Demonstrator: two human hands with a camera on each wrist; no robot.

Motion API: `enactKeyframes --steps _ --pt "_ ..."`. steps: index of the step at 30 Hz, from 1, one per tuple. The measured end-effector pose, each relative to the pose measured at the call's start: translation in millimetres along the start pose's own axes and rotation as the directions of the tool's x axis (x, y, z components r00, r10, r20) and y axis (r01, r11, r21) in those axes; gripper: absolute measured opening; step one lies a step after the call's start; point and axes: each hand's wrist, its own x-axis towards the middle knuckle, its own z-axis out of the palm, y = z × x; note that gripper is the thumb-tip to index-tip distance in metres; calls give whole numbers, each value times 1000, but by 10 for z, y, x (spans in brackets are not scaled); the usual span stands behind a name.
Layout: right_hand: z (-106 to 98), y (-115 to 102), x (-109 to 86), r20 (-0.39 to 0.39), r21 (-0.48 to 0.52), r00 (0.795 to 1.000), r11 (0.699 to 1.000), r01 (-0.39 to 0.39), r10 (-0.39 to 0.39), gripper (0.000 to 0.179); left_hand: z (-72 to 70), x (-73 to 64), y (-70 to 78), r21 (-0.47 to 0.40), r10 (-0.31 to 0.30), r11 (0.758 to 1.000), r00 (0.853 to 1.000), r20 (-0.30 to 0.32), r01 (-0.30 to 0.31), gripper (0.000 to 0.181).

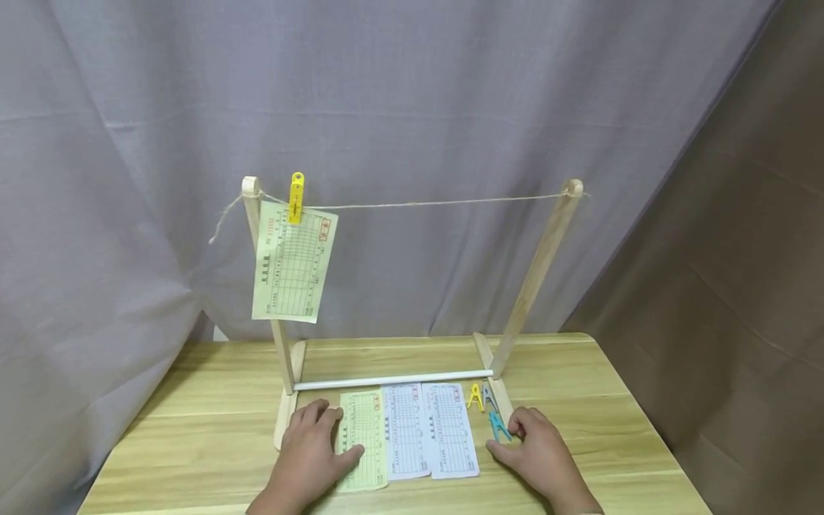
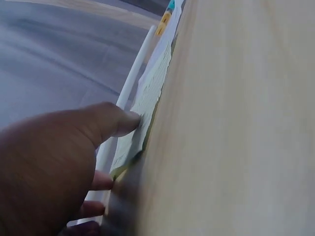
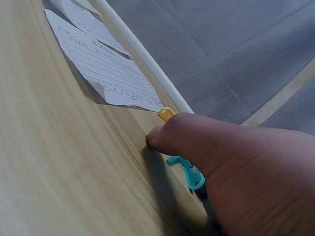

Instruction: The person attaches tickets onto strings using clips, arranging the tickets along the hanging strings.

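My left hand (image 1: pixel 310 452) is at the left side of a pale green printed slip (image 1: pixel 370 458), its thumb over the sheet and its other fingers spread at the left edge. In the left wrist view the thumb (image 2: pixel 115 119) overlaps the green slip (image 2: pixel 147 105). To the slip's right lie two white printed slips, a middle one (image 1: pixel 405 436) and a right one (image 1: pixel 453 436). My right hand (image 1: pixel 543 452) is beside a teal clothespin (image 1: pixel 498 427), which lies between its parted thumb and forefinger. A yellow clothespin (image 1: pixel 476 397) and a grey-blue one (image 1: pixel 489 395) lie just behind.
A wooden frame stands on the table (image 1: pixel 618 443), with a left post (image 1: pixel 283 357), right post (image 1: pixel 537 279) and white bottom rod (image 1: pixel 393 380). From its string (image 1: pixel 438 203) hangs another green slip (image 1: pixel 292 272), held by a yellow clothespin (image 1: pixel 296 198). Grey curtain (image 1: pixel 412 93) hangs behind.
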Motion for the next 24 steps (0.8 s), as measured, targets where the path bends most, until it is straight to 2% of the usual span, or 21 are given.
enactKeyframes --steps 8,14,18,24 --pt "-17 -6 -22 11 9 1000 1000 -2 2 52 -95 2 50 -19 -3 1000 998 58 4 73" --pt "-34 -29 -23 27 0 999 1000 -20 20 46 -188 6 101 -31 -38 999 992 124 43 74" --pt "-53 -39 -41 35 -1 999 999 -33 33 44 -207 5 123 -86 -61 994 988 142 73 80" --pt "-92 -51 -55 48 0 998 1000 -30 30 43 -219 -1 150 -211 -86 969 978 189 126 90"
